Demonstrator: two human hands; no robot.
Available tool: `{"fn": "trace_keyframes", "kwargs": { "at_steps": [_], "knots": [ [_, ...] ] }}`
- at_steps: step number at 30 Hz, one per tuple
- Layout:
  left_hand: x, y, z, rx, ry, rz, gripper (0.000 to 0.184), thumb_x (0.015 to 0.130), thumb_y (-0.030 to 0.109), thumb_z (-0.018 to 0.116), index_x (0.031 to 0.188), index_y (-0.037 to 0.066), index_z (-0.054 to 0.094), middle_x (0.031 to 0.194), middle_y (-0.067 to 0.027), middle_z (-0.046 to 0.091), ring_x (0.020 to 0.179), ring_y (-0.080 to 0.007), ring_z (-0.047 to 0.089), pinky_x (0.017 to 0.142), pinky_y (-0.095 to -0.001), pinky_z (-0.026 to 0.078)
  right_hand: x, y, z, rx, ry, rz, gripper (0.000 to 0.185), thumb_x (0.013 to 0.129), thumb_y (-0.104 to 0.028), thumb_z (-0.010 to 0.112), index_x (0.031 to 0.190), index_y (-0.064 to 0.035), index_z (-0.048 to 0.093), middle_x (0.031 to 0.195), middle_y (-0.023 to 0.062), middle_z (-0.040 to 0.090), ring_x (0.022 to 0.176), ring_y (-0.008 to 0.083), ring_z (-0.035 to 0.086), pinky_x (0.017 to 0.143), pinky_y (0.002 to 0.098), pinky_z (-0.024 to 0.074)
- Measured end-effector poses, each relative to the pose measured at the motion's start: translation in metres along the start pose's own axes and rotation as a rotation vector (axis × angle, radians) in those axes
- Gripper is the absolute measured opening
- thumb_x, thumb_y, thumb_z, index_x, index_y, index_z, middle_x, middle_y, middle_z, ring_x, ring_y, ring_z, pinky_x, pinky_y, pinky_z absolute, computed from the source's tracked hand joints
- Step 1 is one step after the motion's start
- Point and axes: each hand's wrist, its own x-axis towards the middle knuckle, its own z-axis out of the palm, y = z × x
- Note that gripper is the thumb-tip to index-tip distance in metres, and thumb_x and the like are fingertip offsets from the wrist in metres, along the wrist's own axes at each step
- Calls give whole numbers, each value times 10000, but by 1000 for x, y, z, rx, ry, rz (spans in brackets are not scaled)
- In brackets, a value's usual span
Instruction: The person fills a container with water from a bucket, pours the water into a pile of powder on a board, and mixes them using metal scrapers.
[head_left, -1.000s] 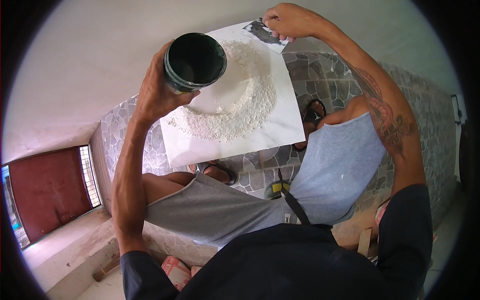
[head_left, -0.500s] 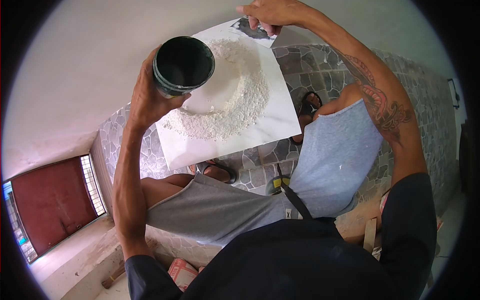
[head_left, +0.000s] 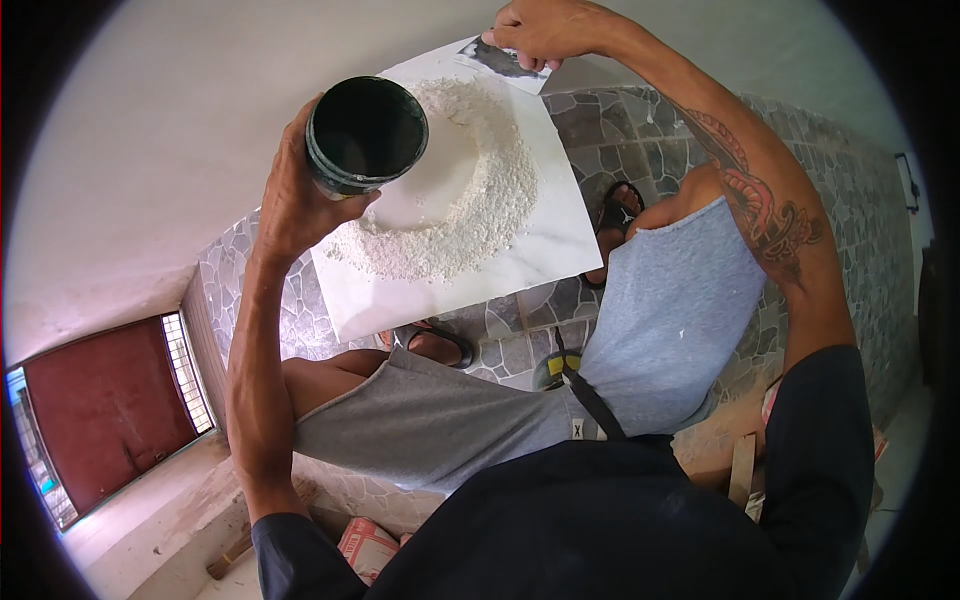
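My left hand [head_left: 295, 185] is wrapped around the side of a dark green bucket [head_left: 335, 165], its mouth facing me and its inside too dark to make out. The bucket is above the left part of a white marbled board [head_left: 560, 225]. On the board lies a ring of white, crumbly powder [head_left: 500, 205] with a smooth, bare-looking middle. At the board's far corner, my right hand [head_left: 545, 28] has its fingers bent down over the upper edge of a grey-smeared flat plate [head_left: 510, 62]. The hand partly hides that edge.
Grey stone-patterned flooring [head_left: 500, 312] surrounds the board, and a pale wall [head_left: 180, 130] rises beyond it. My sandalled feet [head_left: 435, 345] are close to the board's near edge. A small container [head_left: 552, 372] stands between my legs. A red-printed sack [head_left: 367, 548] lies behind me.
My right hand's fingers have come down onto the grey-smeared plate; its index finger was stretched out before. The bucket in my left hand has barely shifted.
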Motion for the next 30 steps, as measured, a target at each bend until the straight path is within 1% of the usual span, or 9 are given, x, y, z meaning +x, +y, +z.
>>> {"fn": "trace_keyframes", "kwargs": {
  "at_steps": [6, 9, 19, 25, 30],
  "knots": [
    [1, 0, 1, 13, -1, 39, 1116, 522, 128, 959, 1472, 127, 372, 1442, -143, 506, 1325, -349, 507, 1126, -469, 431, -1, 0, 0, 9, -2, -16, 403, 952, -290, 520, 878, 51, 721, 781, 148, 724, 648, 231, 665, 649, 372, 543],
    [0, -1, 2, 24, -7, 15, 1123, 519, 131, 963, 1473, 127, 371, 1443, -146, 503, 1328, -352, 504, 1126, -468, 431, -2, -1, 0, 4, 2, -19, 400, 949, -284, 520, 871, 54, 720, 779, 151, 723, 646, 232, 661, 643, 372, 539],
    [0, -3, 2, 28, -9, 45, 1133, 525, 139, 965, 1482, 123, 357, 1440, -156, 501, 1330, -355, 500, 1125, -471, 427, -11, -5, -3, -48, 2, -73, 374, 926, -253, 519, 864, 56, 720, 781, 156, 722, 648, 245, 656, 642, 385, 532],
    [0, 0, 2, 58, -13, 26, 1132, 525, 145, 965, 1483, 124, 361, 1432, -159, 506, 1329, -359, 499, 1128, -472, 423, 2, 0, 1, -87, -35, -56, 367, 922, -242, 514, 869, 57, 719, 782, 161, 722, 661, 247, 668, 656, 387, 542],
    [1, 0, 1, 60, -9, 29, 1132, 518, 137, 963, 1483, 129, 370, 1429, -161, 508, 1328, -360, 499, 1131, -469, 421, 1, -2, 2, -102, -21, -38, 367, 927, -236, 511, 881, 62, 720, 789, 166, 724, 664, 248, 670, 659, 390, 544]
  ]
}}
